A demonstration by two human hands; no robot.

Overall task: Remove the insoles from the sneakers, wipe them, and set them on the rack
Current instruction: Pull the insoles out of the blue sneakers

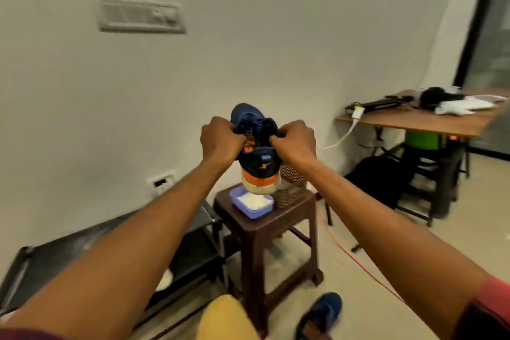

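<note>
**Clerk:** Firstly, where is the sneaker?

**Inspector:** One navy sneaker (pixel 255 146) with an orange and white sole is held up at arm's length in front of the wall. Its heel faces the person and its toe points away and up. It hangs above the stool, touching nothing but the hands.

**Clerk:** And the grip?

**Inspector:** The left hand (pixel 220 141) pinches the left edge of the shoe's opening with curled fingers. The right hand (pixel 295 142) does likewise on the right edge. Orange shows inside the opening; whether that is the insole cannot be told.

**Clerk:** What is below?

**Inspector:** A dark brown plastic stool (pixel 295 212) carries a blue tray (pixel 249 214) with a white cloth (pixel 254 200) in it. Just beside the tray is a brown latticed object (pixel 291 190). A second navy sneaker (pixel 320 315) lies on the floor near the stool's front leg.

**Clerk:** Surroundings?

**Inspector:** A low black rack (pixel 201 243) stands against the wall to the stool's left. An orange cord (pixel 358 265) runs across the floor on the right. Further right, a wooden table (pixel 419 121) holds dark and white items, blurred.
</note>
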